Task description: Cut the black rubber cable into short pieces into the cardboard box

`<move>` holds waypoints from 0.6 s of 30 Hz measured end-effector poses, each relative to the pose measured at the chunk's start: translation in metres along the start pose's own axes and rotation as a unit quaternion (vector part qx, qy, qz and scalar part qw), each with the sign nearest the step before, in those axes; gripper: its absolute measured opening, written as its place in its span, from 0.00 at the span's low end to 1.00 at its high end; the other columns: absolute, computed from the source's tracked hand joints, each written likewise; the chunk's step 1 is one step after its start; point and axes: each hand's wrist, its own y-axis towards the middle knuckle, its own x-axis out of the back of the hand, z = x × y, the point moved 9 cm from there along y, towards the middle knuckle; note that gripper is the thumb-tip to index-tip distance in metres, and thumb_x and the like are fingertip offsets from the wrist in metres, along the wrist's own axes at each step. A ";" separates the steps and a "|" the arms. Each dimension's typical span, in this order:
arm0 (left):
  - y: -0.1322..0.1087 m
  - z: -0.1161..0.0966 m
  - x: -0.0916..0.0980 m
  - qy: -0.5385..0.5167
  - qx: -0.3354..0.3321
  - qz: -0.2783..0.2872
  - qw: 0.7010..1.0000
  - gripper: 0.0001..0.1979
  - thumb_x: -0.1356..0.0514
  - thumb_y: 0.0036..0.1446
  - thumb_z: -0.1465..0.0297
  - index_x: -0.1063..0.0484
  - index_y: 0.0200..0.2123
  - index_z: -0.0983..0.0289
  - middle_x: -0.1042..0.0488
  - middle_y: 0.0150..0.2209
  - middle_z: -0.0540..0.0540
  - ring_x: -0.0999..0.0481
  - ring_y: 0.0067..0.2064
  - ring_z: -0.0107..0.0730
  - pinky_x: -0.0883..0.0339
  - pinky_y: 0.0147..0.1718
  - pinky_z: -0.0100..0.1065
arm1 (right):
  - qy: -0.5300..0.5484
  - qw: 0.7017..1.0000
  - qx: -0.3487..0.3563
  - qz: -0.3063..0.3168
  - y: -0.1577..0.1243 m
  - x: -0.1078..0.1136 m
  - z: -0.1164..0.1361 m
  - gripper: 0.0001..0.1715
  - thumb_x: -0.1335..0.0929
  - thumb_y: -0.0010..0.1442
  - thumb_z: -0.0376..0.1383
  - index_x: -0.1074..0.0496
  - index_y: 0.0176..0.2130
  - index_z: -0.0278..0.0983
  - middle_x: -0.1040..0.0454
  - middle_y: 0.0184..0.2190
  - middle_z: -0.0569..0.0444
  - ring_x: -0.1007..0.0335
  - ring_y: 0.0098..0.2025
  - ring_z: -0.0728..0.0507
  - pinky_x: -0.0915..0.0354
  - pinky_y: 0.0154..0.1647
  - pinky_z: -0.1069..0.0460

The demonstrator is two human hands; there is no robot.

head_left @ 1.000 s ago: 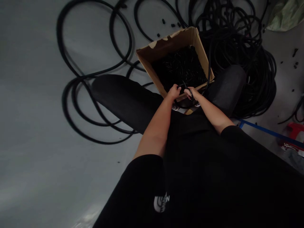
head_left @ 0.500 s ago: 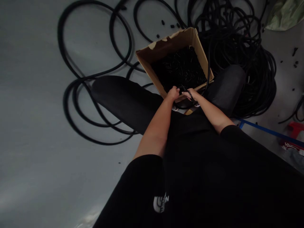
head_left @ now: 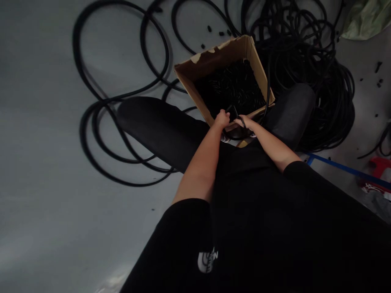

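Observation:
My left hand is closed round a black hose, over the near rim of the cardboard box. Close to its right, my right hand is closed on a dark hand tool; a curved handle shows across the fingers, but its exact kind is too dark to tell. Dark parts stick up between the two hands, above the rim. Below the hands a bend of black hose hangs down. Many short black hose pieces fill the box's bottom.
A big tangled heap of black hose lies to the right of the box, and wide hose loops spread at left. My knees flank the box. Loose black pieces dot the floor. A blue bar and red object are at right.
Between the hands, the dark parts now rise higher and stand out more against the box. My left hand has shifted very slightly left and up. Box and hose heap stay put.

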 end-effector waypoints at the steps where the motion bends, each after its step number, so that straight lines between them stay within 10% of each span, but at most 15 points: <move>1: 0.000 -0.001 0.000 -0.002 -0.003 0.002 1.000 0.25 0.46 0.87 0.67 0.25 0.76 0.72 0.17 0.73 0.83 0.16 0.77 0.67 0.25 0.75 0.55 | -0.001 1.000 0.010 0.003 0.003 -0.002 0.001 0.16 0.27 0.76 0.26 0.28 0.35 0.39 0.28 0.24 0.60 0.28 0.30 0.47 0.35 0.34 0.56; 9: -0.003 -0.019 -0.010 -0.013 -0.083 0.033 0.996 0.23 0.43 0.83 0.72 0.20 0.72 0.71 0.15 0.71 0.76 0.16 0.74 0.59 0.27 0.78 0.50 | -0.068 0.995 0.070 -0.021 0.014 0.009 0.006 0.08 0.29 0.60 0.28 0.28 0.37 0.40 0.28 0.29 0.61 0.31 0.38 0.44 0.34 0.43 0.52; 18: -0.006 -0.026 -0.014 0.024 -0.119 0.055 0.991 0.20 0.43 0.82 0.72 0.16 0.67 0.67 0.12 0.63 0.71 0.15 0.70 0.56 0.25 0.76 0.48 | -0.041 0.998 0.035 -0.022 -0.007 0.018 0.017 0.15 0.28 0.66 0.27 0.32 0.32 0.41 0.30 0.27 0.61 0.34 0.34 0.46 0.40 0.36 0.55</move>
